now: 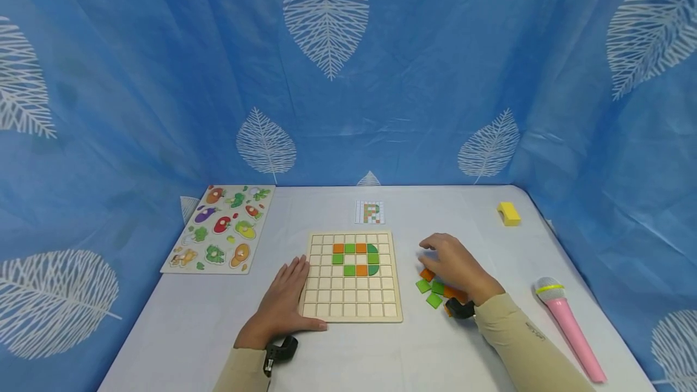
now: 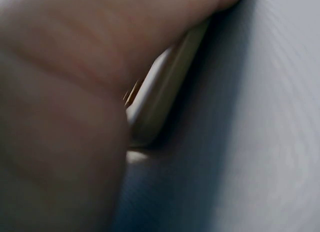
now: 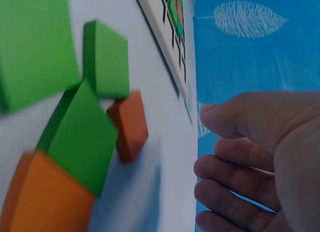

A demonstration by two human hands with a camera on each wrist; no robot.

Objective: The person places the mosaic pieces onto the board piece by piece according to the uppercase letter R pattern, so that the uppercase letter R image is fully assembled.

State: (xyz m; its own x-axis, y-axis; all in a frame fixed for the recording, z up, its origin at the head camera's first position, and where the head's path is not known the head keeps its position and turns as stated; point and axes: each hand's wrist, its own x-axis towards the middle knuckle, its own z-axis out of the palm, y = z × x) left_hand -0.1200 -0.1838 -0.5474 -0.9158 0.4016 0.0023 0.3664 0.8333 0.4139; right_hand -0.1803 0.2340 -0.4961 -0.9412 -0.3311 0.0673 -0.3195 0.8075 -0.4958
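A wooden grid board point(image 1: 348, 312) lies flat in the middle of the white table. Orange, green and rounded dark green tiles point(image 1: 350, 248) form a closed loop in its upper part. My left hand point(image 1: 284, 304) rests along the board's left side, fingers extended and thumb by the near edge; its wrist view is blurred and dark. Over a loose pile of green tiles point(image 1: 434, 300) and orange tiles point(image 1: 427, 274), right of the board, hovers my right hand point(image 1: 457, 265). In the right wrist view its fingers point(image 3: 235, 164) are loosely bent, apart from the tiles, with nothing visible between them.
Behind the board lies a small pattern card point(image 1: 369, 212). A vegetable puzzle board point(image 1: 223, 244) is at the back left. On the right are a yellow block point(image 1: 509, 215) and a pink toy microphone point(image 1: 574, 331). Blue curtains point(image 1: 403, 77) surround the table.
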